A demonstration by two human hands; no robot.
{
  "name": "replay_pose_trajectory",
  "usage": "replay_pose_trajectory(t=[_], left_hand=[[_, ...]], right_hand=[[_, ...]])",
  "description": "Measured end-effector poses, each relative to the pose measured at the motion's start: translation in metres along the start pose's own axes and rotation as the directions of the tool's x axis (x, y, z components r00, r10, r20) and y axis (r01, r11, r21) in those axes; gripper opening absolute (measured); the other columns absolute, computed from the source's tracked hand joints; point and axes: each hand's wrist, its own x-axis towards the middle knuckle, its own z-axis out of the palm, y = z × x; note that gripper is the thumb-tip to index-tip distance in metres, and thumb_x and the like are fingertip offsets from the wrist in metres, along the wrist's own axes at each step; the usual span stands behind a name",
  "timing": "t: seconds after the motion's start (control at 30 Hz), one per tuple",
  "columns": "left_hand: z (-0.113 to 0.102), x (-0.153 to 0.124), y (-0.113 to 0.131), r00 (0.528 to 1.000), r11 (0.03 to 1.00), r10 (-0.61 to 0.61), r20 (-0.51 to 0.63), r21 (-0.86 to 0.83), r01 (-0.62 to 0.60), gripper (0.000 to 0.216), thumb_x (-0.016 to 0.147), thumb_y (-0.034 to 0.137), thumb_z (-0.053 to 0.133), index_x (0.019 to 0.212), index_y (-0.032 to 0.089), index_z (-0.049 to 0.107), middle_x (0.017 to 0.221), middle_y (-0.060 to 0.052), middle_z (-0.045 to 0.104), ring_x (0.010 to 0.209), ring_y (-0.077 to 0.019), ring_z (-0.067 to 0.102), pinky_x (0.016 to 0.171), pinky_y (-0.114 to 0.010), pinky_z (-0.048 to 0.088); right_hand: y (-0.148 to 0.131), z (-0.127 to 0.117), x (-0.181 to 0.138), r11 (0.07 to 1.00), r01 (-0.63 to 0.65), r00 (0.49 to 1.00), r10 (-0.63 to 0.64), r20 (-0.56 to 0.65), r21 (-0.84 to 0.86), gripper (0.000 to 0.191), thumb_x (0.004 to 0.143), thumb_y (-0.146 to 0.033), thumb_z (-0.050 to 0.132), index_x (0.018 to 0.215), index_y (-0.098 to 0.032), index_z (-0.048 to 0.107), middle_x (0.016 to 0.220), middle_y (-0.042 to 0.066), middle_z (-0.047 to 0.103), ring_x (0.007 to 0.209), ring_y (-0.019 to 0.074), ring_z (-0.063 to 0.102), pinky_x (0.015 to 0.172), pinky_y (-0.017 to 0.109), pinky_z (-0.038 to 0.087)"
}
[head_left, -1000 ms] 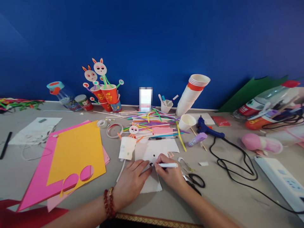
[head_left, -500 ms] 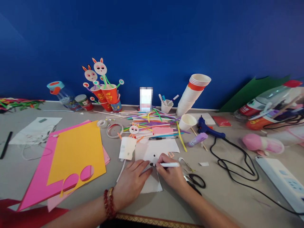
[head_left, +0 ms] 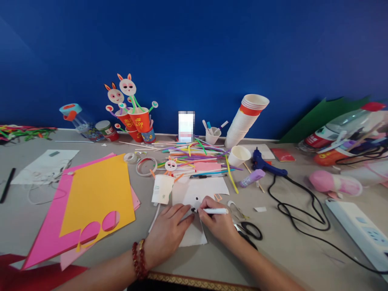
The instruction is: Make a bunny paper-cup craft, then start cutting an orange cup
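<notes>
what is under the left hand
White paper shows just to the right of the left hand and seems to run on beneath it. How far it reaches, and whether anything else lies there, is covered and cannot be seen.

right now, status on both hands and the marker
Right hand holding white marker, tip at white paper. Left hand resting on paper. Black-handled scissors beside right wrist.

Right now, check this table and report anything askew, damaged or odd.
The tall stack of paper cups tilts sharply right, though the camera's view may exaggerate it. The yellow sheet has round holes near its near edge, probably deliberate cutting. The bright panel is pixelated beyond reading. I see no spill.
</notes>
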Motion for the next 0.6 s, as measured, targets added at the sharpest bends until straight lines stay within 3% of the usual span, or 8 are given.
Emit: replay_pose_trajectory(t=[0.3,0.6], left_hand=[[0.0005,-0.0019,-0.0002,1.000,1.000,-0.004,0.013,0.000,0.004,0.037,0.091,0.010,0.052,0.125,0.020,0.061,0.132,-0.008,0.061,0.118,-0.0261,0.054,0.098,-0.043,0.046],[0.0003,-0.0004,0.0000,1.000,1.000,-0.002,0.006,-0.001,0.002,0.036,0.091,0.010,0.051,0.124,0.020,0.061,0.130,-0.009,0.062,0.117,-0.0260,0.055,0.098,-0.042,0.046]], right_hand=[[0.0000,-0.0009,0.0007,1.000,0.008,0.999,-0.007,-0.044,0.030,0.017,0.086,-0.024,0.050,0.069,-0.024,0.048,0.058,-0.005,0.048,0.054,0.0137,0.046,0.052,0.023,0.034],[0.0007,0.0001,-0.0006,1.000,0.016,1.000,-0.016,-0.008,0.002,0.017,0.087,-0.025,0.051,0.071,-0.024,0.049,0.059,-0.005,0.049,0.056,0.0138,0.047,0.054,0.024,0.035]])
